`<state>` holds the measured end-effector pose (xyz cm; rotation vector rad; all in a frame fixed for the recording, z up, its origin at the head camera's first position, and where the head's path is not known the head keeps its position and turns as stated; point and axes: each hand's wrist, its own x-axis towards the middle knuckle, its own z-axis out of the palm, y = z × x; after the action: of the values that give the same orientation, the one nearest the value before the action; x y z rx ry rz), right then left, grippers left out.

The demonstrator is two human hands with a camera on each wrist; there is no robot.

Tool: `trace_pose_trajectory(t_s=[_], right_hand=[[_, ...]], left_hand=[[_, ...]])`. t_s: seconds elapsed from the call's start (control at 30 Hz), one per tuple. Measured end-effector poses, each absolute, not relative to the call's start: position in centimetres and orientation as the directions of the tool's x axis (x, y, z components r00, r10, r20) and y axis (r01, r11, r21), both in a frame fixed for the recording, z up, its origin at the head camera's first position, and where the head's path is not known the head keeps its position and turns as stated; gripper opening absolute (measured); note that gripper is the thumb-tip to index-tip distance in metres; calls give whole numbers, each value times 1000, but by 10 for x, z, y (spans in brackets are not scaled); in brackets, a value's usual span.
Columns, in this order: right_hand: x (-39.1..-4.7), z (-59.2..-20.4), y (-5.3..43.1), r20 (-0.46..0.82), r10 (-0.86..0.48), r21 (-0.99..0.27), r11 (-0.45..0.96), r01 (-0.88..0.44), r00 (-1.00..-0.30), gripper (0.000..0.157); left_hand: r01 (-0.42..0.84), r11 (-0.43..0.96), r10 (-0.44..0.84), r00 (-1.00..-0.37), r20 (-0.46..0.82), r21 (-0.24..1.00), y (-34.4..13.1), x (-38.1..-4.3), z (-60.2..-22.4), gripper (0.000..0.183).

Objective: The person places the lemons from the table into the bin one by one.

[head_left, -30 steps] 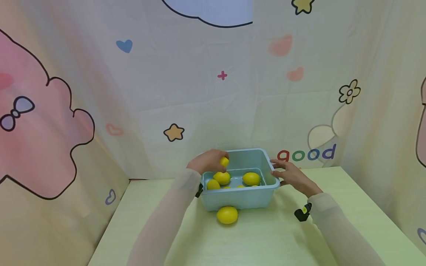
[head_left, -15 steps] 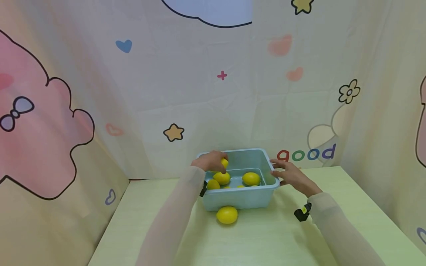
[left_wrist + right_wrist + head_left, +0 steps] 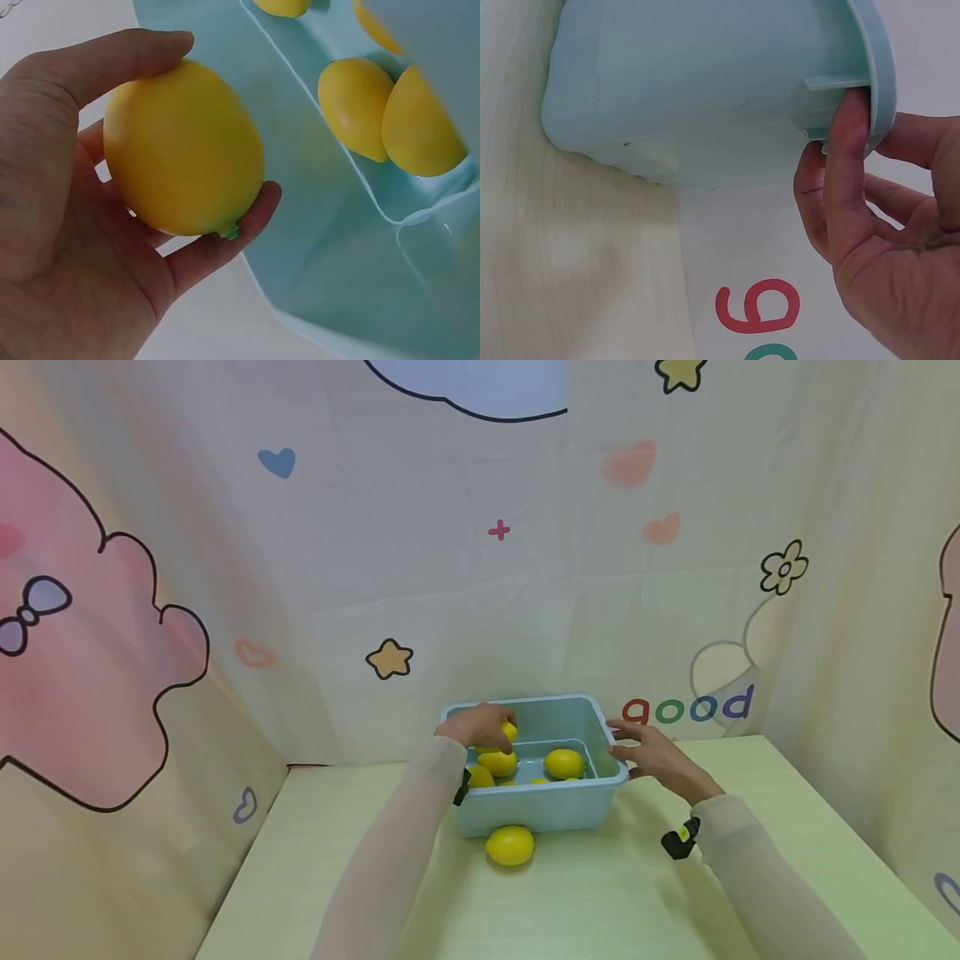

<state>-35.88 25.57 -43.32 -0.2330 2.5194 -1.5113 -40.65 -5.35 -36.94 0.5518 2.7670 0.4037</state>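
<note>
My left hand (image 3: 480,727) holds a yellow lemon (image 3: 184,146) with a small green stem tip, thumb on one side and fingers curled on the other. It is over the left part of a light blue plastic bin (image 3: 536,810). Inside the bin lie several more lemons, among them one lemon (image 3: 564,764) toward the right; some are partly hidden by the front wall. My right hand (image 3: 660,758) grips the bin's right rim (image 3: 883,67), fingers under the lip and thumb over it. Another lemon (image 3: 510,846) rests on the table just in front of the bin.
The pale wooden table (image 3: 585,910) carries the bin near its back edge. A printed curtain (image 3: 420,552) hangs close behind, with more curtain on both sides. Black camera mounts (image 3: 681,839) sit on the wrists.
My left hand has moved slightly right and farther in over the bin with the lemon. The right hand keeps its hold on the rim, and the bin stays put.
</note>
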Motion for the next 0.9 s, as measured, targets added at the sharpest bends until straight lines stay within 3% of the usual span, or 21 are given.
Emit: trace_pose_trajectory(t_s=[0.63, 0.9], right_hand=[[-360, -436, 254, -79, -224, -884, 467, -36, -971, 67], [-361, -435, 255, -80, -231, -886, 463, -37, -970, 67]], left_hand=[[326, 870, 422, -881, -216, 371, -57, -403, -373, 49], [386, 855, 461, -871, -169, 347, -59, -394, -370, 46]])
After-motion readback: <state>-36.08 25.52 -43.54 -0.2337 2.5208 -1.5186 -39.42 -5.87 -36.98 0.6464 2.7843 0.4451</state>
